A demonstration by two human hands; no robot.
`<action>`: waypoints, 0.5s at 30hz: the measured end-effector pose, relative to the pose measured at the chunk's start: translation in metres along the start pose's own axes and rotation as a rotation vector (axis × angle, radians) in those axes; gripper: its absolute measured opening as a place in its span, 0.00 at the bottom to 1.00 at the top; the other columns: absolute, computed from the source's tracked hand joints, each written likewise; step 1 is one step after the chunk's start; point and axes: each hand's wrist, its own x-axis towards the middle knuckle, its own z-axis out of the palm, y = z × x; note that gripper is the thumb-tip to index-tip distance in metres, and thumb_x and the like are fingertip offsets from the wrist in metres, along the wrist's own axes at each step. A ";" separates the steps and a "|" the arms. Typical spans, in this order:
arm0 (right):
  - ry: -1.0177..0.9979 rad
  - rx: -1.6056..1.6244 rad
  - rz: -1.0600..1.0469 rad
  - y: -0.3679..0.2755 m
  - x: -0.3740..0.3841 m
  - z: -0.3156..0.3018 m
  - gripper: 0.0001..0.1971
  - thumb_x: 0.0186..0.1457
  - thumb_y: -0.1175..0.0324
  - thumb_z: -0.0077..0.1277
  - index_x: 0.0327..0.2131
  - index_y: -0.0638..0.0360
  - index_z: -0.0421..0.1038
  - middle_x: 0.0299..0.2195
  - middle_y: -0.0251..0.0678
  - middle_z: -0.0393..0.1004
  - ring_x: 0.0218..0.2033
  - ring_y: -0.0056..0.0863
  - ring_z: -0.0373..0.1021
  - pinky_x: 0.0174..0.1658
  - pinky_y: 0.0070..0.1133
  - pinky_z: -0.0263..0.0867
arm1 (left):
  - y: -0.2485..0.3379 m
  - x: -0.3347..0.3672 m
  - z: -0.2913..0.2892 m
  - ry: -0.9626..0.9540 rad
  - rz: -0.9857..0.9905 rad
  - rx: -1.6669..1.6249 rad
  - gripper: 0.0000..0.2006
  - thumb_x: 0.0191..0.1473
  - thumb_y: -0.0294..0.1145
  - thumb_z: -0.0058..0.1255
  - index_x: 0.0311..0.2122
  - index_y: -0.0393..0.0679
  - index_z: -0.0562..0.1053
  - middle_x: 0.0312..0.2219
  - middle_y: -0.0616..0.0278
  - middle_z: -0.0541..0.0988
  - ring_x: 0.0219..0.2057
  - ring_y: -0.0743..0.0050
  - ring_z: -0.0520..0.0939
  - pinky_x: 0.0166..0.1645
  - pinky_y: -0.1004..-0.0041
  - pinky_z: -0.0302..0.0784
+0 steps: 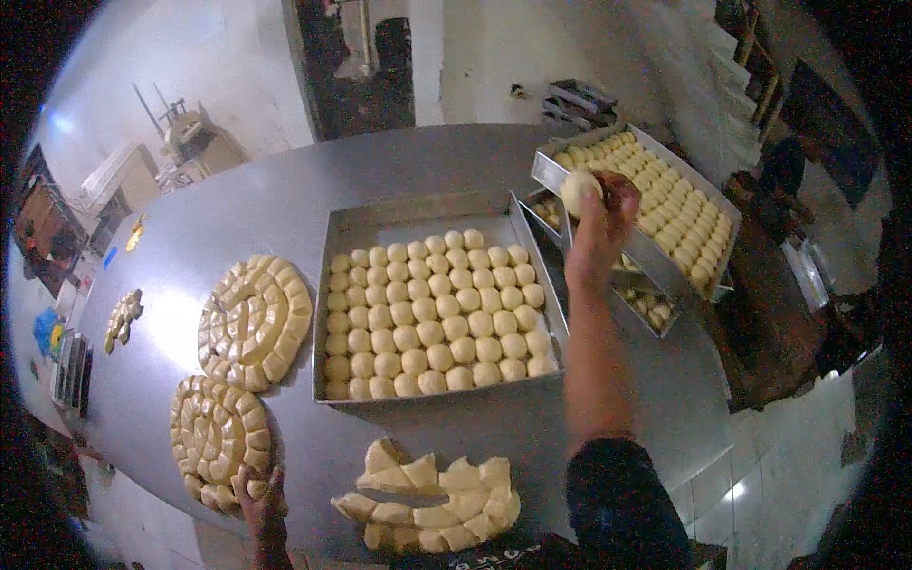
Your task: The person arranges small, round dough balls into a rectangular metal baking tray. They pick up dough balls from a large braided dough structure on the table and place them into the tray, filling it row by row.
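My right hand is raised at the right, its fingers closed round a smooth pale dough ball, in front of the far-right tray. At the lower left my left hand grips a small dough piece at the edge of a coiled ring of cut dough. Another cut dough coil lies just beyond it. In the middle stands a square metal tray with rows of dough balls; bare metal shows along its far side.
At the right, a tray full of dough balls rests tilted on other trays. Loose cut dough strips lie at the near edge of the metal table. A smaller dough cluster sits far left. Stacked empty tins stand beyond the table.
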 end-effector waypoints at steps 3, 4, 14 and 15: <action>-0.136 -0.849 -0.178 0.133 0.003 0.009 0.13 0.51 0.67 0.45 0.40 0.62 0.66 0.39 0.44 0.68 0.42 0.33 0.65 0.44 0.27 0.61 | 0.058 -0.011 0.010 -0.076 -0.380 -0.213 0.20 0.52 0.37 0.47 0.47 0.39 0.60 0.37 0.57 0.66 0.38 0.67 0.70 0.41 0.70 0.70; -0.411 -0.924 0.086 0.160 -0.011 -0.007 0.13 0.52 0.66 0.45 0.39 0.63 0.68 0.37 0.45 0.70 0.41 0.33 0.67 0.43 0.26 0.62 | 0.026 -0.006 -0.002 -0.124 -0.359 -0.322 0.20 0.53 0.42 0.45 0.46 0.40 0.61 0.36 0.58 0.67 0.37 0.67 0.71 0.42 0.69 0.70; -1.226 -0.042 0.163 -0.072 -0.230 -0.015 0.20 0.53 0.64 0.46 0.50 0.55 0.61 0.49 0.41 0.63 0.52 0.34 0.58 0.56 0.29 0.51 | 0.072 -0.053 0.099 -1.128 0.006 -0.402 0.37 0.52 0.61 0.29 0.56 0.39 0.50 0.53 0.51 0.58 0.54 0.51 0.60 0.56 0.55 0.55; -1.275 0.009 0.132 -0.085 -0.247 -0.025 0.19 0.54 0.65 0.45 0.50 0.55 0.61 0.49 0.40 0.63 0.52 0.34 0.59 0.55 0.29 0.52 | 0.076 -0.052 0.102 -1.230 -0.050 -0.423 0.38 0.52 0.62 0.29 0.57 0.39 0.49 0.54 0.50 0.57 0.54 0.51 0.60 0.57 0.55 0.54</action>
